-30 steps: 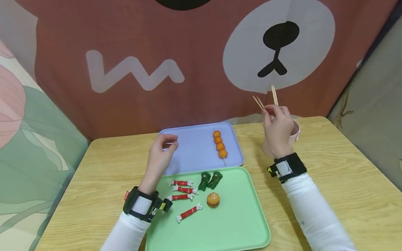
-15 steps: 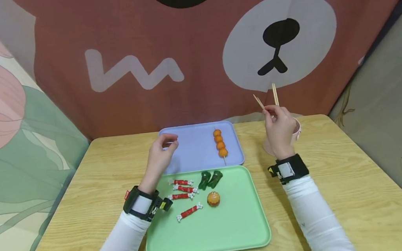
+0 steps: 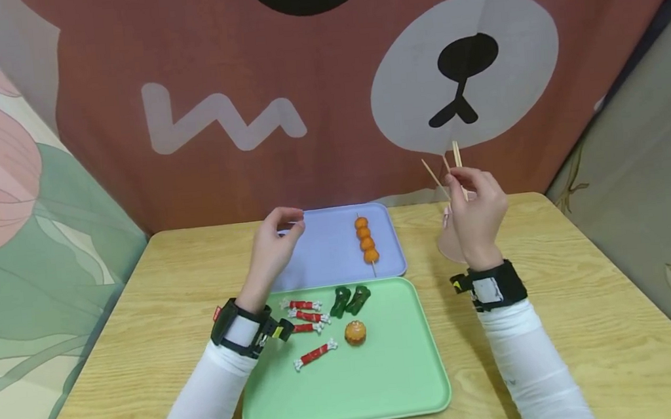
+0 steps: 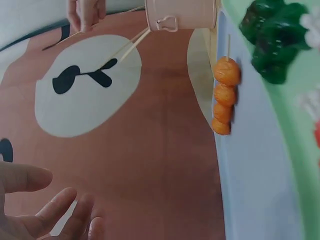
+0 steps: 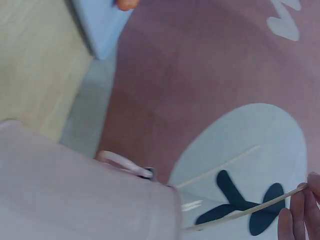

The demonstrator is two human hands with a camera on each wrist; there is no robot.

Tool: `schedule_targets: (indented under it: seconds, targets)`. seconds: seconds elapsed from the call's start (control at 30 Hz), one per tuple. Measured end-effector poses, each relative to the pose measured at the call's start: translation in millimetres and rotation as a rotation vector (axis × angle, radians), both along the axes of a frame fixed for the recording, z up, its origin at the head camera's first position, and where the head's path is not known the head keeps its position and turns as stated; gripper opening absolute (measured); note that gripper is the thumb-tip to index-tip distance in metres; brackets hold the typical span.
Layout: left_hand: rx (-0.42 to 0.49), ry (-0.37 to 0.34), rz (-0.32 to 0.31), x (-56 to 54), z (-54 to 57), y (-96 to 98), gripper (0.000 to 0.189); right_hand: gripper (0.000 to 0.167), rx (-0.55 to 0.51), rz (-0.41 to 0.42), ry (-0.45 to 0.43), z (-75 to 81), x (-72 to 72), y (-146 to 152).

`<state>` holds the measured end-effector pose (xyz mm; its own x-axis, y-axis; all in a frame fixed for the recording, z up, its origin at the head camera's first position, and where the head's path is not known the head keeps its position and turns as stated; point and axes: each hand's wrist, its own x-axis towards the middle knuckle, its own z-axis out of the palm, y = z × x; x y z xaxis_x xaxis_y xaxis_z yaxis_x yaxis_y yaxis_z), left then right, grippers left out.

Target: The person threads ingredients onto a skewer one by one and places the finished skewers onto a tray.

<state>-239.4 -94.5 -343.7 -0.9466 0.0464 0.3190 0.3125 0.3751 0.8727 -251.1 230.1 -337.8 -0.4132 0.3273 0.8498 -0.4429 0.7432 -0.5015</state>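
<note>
My right hand [image 3: 481,218] pinches a thin bamboo skewer [image 5: 245,212] between thumb and fingertips. In the right wrist view the skewer's lower part reaches the mouth of a pink cup [image 5: 90,195] with a small side handle. Several other wooden sticks [image 3: 436,180] stick up out of this cup, which the hand partly hides in the head view. My left hand [image 3: 276,244] hovers over the left side of the blue tray [image 3: 327,249], fingers loosely bent and holding nothing. A skewer of orange balls [image 3: 367,241] lies along the tray's right side.
A green tray [image 3: 385,383] lies in front of the blue one. On it are several red-wrapped candy-like pieces with white ends [image 3: 315,355], two dark green pieces [image 3: 358,300] and a round golden-brown cake [image 3: 355,333]. A brown bear-patterned cloth [image 3: 221,185] hangs behind the table.
My right hand has risen slightly and shifted right, with the pinched skewer now apart from the stick beside it. My left hand has moved a little up and to the right.
</note>
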Motion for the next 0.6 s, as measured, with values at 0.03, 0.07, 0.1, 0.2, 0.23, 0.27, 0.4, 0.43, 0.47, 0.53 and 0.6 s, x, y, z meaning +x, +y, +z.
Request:
schedule_targets:
  seconds: [0.03,0.07,0.1,0.2,0.23,0.27,0.4,0.43,0.47,0.53,0.6]
  targets:
    - [-0.004,0.009,-0.005,-0.9,2.7,2.2,0.023,0.022,-0.011,0.007,0.016,2.9,1.9,-0.9]
    - [-0.005,0.019,-0.009,-1.9,5.5,4.4,0.023,0.023,-0.016,0.012,0.03,6.0,4.1,-1.7]
    - [-0.007,0.033,-0.014,-2.8,8.5,6.5,0.023,0.023,-0.024,0.016,0.043,8.9,6.1,-2.5]
    - [-0.019,0.065,-0.016,-5.2,17.7,13.0,0.024,0.023,-0.049,0.025,0.078,17.1,12.5,-4.7]
    - [-0.026,0.073,-0.017,-5.7,20.8,15.1,0.025,0.022,-0.05,0.022,0.087,19.7,14.8,-5.3]
    - [-0.034,0.081,-0.018,-6.2,23.7,17.3,0.025,0.022,-0.053,0.019,0.098,22.2,17.1,-5.9]
    - [-0.053,0.109,-0.021,-6.6,34.6,26.3,0.023,0.022,-0.059,0.01,0.148,30.4,26.5,-7.9]
    - [-0.054,0.116,-0.025,-6.7,36.7,28.6,0.023,0.023,-0.066,0.008,0.162,32.0,28.9,-8.7]
    - [-0.056,0.124,-0.029,-6.8,38.7,30.9,0.023,0.024,-0.075,0.011,0.179,33.5,31.2,-9.4]
    - [-0.06,0.139,-0.039,-7.5,42.0,36.0,0.023,0.026,-0.094,0.014,0.211,36.2,35.7,-11.3]
    - [-0.067,0.15,-0.055,-8.2,44.2,41.2,0.024,0.025,-0.118,0.021,0.243,38.8,39.9,-13.7]
